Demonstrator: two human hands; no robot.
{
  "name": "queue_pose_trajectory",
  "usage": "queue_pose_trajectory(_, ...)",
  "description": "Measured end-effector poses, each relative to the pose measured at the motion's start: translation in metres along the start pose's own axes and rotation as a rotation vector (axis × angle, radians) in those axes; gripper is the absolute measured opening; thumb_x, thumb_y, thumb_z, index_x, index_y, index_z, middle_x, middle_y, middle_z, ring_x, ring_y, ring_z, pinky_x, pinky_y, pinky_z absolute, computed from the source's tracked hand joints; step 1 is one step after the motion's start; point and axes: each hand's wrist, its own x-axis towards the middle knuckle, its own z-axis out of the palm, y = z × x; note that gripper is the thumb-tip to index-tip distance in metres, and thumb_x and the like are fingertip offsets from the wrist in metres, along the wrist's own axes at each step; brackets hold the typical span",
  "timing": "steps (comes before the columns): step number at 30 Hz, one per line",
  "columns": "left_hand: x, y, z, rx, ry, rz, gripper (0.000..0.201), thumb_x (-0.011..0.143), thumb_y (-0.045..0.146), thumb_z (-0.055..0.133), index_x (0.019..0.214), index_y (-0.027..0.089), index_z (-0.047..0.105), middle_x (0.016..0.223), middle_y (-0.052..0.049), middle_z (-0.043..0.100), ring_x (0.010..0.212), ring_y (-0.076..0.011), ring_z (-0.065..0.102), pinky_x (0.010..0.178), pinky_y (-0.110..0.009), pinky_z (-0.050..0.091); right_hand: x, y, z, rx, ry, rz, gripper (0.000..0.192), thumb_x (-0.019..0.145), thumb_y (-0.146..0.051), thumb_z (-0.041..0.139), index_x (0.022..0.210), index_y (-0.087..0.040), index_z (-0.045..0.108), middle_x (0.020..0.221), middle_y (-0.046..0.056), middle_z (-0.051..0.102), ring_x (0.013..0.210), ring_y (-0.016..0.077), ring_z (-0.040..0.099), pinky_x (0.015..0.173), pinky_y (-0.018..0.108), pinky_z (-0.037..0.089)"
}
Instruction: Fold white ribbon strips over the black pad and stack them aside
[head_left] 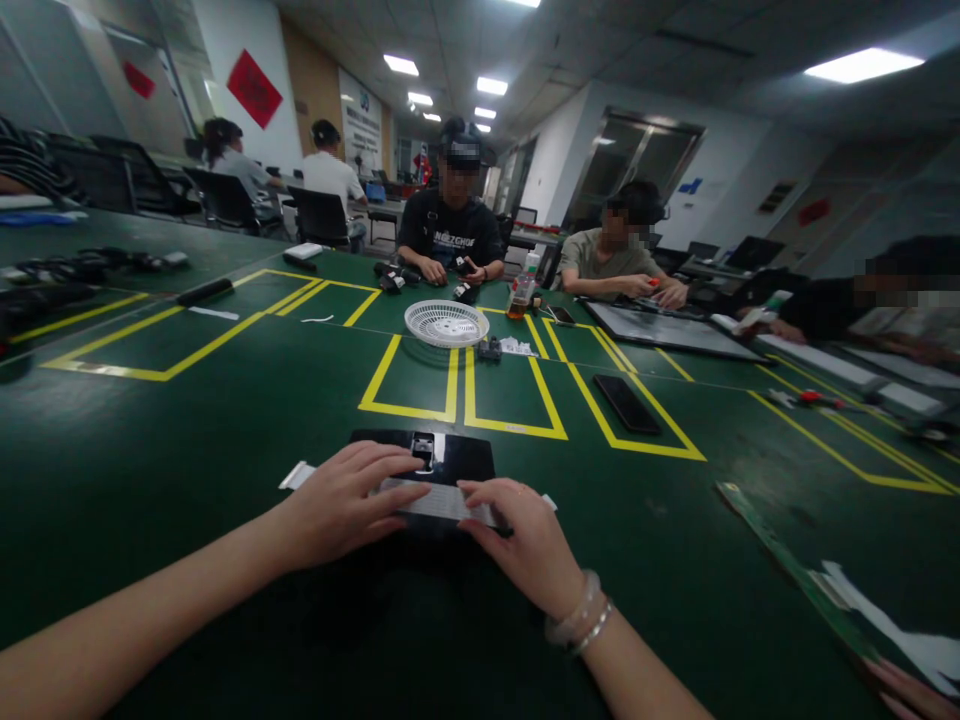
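On the table in front of me lies a black curved-edged panel (469, 458) with a small square opening (424, 452) near its top. Across its lower part runs a pale, flat, ribbon-like strip (435, 500), whose white end (298, 475) sticks out at the left. My left hand (349, 500) rests over the left part of the strip and panel, fingers spread and stretched out. My right hand (525, 525), with bracelets at the wrist, touches the strip's right part, thumb and index finger apart. Both palms hide parts of the panel and strip.
Beyond the panel stand a white round basket (447, 323) and a bottle (521, 288). A black phone (627, 402) lies to the right inside yellow tape. A green board strip (780, 550) is at the near right. Several people sit around the green table (247, 450).
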Motion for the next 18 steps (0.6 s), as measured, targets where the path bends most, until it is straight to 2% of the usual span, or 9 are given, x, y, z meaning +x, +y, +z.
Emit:
queue_pose_trajectory(3, 0.003, -0.006, 0.002, -0.065, -0.184, 0.021, 0.048, 0.090, 0.010, 0.060, 0.136, 0.024, 0.051, 0.130, -0.010, 0.055, 0.102, -0.0267, 0.060, 0.085, -0.039, 0.053, 0.001, 0.001, 0.002, -0.078, -0.114, 0.004, 0.023, 0.082, -0.018, 0.075, 0.102, -0.025, 0.066, 0.110, 0.001, 0.074, 0.095, 0.0185, 0.069, 0.080, 0.034, 0.055)
queue_pose_trajectory(6, 0.005, -0.006, 0.006, -0.077, -0.251, 0.041, 0.046, 0.088, 0.005, 0.062, 0.130, 0.022, 0.055, 0.126, -0.009, 0.057, 0.100, -0.0253, 0.060, 0.083, -0.036, 0.052, 0.001, 0.003, 0.003, -0.177, -0.177, -0.062, 0.022, 0.082, -0.018, 0.075, 0.101, -0.028, 0.070, 0.112, -0.001, 0.074, 0.099, 0.0207, 0.067, 0.080, 0.037, 0.054)
queue_pose_trajectory(12, 0.011, 0.001, 0.003, -0.074, -0.283, 0.038, 0.038, 0.086, 0.018, 0.075, 0.122, 0.022, 0.062, 0.121, -0.007, 0.058, 0.096, -0.0240, 0.059, 0.080, -0.033, 0.051, -0.001, -0.007, -0.001, -0.255, -0.182, -0.075, 0.015, 0.086, -0.026, 0.071, 0.100, -0.029, 0.073, 0.114, 0.003, 0.071, 0.105, 0.0257, 0.062, 0.089, 0.047, 0.051)
queue_pose_trajectory(15, 0.011, 0.002, 0.003, -0.093, -0.265, -0.001, 0.035, 0.086, 0.025, 0.078, 0.118, 0.025, 0.065, 0.121, -0.006, 0.059, 0.103, -0.0259, 0.058, 0.090, -0.038, 0.048, -0.001, -0.012, -0.004, -0.267, -0.183, -0.068, 0.016, 0.085, -0.027, 0.072, 0.101, -0.029, 0.074, 0.111, 0.003, 0.070, 0.105, 0.0261, 0.062, 0.092, 0.049, 0.050)
queue_pose_trajectory(16, 0.011, 0.002, 0.004, -0.094, -0.251, -0.029, 0.038, 0.085, 0.029, 0.080, 0.120, 0.026, 0.065, 0.125, -0.006, 0.058, 0.110, -0.0282, 0.056, 0.096, -0.042, 0.046, 0.000, -0.012, -0.004, -0.269, -0.180, -0.072, 0.016, 0.085, -0.027, 0.072, 0.101, -0.030, 0.073, 0.111, 0.003, 0.070, 0.106, 0.0261, 0.061, 0.093, 0.050, 0.049)
queue_pose_trajectory(18, 0.008, 0.001, 0.007, -0.092, -0.232, -0.097, 0.060, 0.081, 0.045, 0.082, 0.133, 0.027, 0.058, 0.141, -0.009, 0.047, 0.125, -0.0340, 0.047, 0.107, -0.049, 0.038, 0.000, -0.010, -0.005, -0.268, -0.169, -0.082, 0.017, 0.085, -0.027, 0.072, 0.102, -0.031, 0.073, 0.113, 0.003, 0.069, 0.107, 0.0259, 0.061, 0.097, 0.051, 0.047)
